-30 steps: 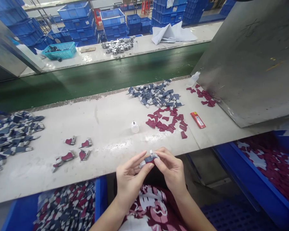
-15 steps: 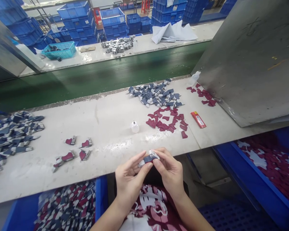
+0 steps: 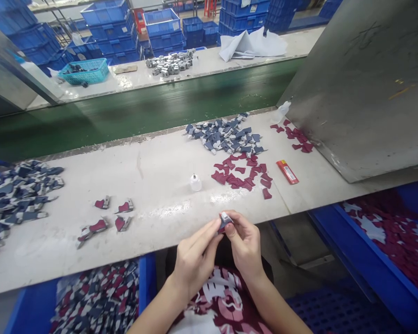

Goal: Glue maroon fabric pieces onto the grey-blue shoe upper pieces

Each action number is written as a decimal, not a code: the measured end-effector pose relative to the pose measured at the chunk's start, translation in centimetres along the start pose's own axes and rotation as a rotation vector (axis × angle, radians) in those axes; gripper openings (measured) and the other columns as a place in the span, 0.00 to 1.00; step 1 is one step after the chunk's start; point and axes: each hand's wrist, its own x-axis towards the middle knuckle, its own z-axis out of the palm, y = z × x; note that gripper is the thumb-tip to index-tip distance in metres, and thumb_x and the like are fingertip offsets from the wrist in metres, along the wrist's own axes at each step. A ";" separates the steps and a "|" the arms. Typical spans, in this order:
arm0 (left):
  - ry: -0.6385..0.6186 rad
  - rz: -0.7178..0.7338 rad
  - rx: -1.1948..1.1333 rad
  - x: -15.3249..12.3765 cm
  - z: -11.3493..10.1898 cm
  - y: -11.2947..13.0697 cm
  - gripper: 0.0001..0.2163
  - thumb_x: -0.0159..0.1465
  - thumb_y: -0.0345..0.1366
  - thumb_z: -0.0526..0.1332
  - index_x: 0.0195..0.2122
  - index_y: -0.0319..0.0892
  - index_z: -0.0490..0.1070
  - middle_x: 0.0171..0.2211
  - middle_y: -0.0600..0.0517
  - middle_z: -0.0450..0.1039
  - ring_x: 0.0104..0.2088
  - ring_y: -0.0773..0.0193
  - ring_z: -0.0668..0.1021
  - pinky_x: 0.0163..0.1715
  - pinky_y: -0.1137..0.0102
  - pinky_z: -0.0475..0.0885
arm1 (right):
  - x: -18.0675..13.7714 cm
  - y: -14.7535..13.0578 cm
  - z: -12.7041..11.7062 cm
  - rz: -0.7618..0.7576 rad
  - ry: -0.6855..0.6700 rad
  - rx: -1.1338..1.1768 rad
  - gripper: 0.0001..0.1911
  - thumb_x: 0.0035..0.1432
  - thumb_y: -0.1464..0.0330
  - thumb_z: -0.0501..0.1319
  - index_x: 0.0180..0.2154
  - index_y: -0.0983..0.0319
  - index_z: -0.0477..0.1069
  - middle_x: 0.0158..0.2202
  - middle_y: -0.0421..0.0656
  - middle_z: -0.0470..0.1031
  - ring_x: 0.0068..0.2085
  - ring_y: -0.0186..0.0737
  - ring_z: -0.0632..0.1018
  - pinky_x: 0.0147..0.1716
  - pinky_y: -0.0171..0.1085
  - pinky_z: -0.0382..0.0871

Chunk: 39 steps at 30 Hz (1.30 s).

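Observation:
Both my hands hold one small grey-and-navy moulded part point(image 3: 225, 220) above the table's front edge. A bit of maroon shows along its lower side. My right hand point(image 3: 245, 243) pinches it between thumb and fingers. My left hand point(image 3: 198, 250) is closed at its left end, with the fingertips covering much of it. Beyond the hands stands a small clear bottle with a thin tip point(image 3: 195, 183). Loose maroon pieces point(image 3: 240, 178) lie behind and to the right of it, before a heap of navy-and-grey parts point(image 3: 226, 135). Several parts with maroon faces point(image 3: 98, 226) rest to the left.
A large heap of navy-and-grey parts point(image 3: 17, 195) covers the table's left end. A blue bin of parts point(image 3: 146, 278) is below the edge, and another blue bin point(image 3: 365, 248) stands right. A red packet point(image 3: 287, 172) lies near a metal panel point(image 3: 362, 93). Behind runs a green belt point(image 3: 153, 109).
The part has turned in my hands and shifted slightly up and right. My left fingers have straightened and closed over its left end.

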 end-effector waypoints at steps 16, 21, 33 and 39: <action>-0.136 -0.483 -0.393 0.3 -1.6 0.7 0.14 0.62 0.38 0.69 0.48 0.44 0.82 0.43 0.47 0.84 0.42 0.52 0.86 0.45 0.66 0.82 | 1.8 -1.0 -2.6 -0.885 -0.137 -0.770 0.13 0.61 0.76 0.64 0.42 0.51 0.76 0.36 0.42 0.76 0.48 0.43 0.73 0.48 0.43 0.74; -0.094 -0.602 -0.521 0.2 -1.0 0.3 0.17 0.57 0.46 0.72 0.44 0.41 0.83 0.42 0.44 0.84 0.43 0.50 0.85 0.45 0.64 0.82 | 1.6 -0.1 -2.7 -0.948 -0.042 -0.799 0.21 0.58 0.78 0.65 0.42 0.43 0.76 0.37 0.39 0.75 0.46 0.41 0.73 0.45 0.40 0.74; 0.011 -0.669 -0.571 1.1 -0.9 0.4 0.18 0.51 0.43 0.76 0.41 0.39 0.84 0.38 0.44 0.85 0.41 0.52 0.86 0.44 0.68 0.81 | 0.1 1.1 -1.6 -0.324 -0.157 -0.302 0.20 0.60 0.68 0.68 0.53 0.56 0.70 0.40 0.44 0.77 0.40 0.40 0.80 0.40 0.38 0.79; 0.069 -0.672 -0.594 0.9 -0.7 0.2 0.17 0.50 0.40 0.77 0.39 0.40 0.84 0.37 0.46 0.85 0.40 0.54 0.86 0.45 0.68 0.82 | -0.3 0.2 -1.0 -0.220 -0.186 -0.119 0.09 0.64 0.70 0.63 0.45 0.55 0.78 0.39 0.43 0.77 0.40 0.40 0.79 0.39 0.36 0.77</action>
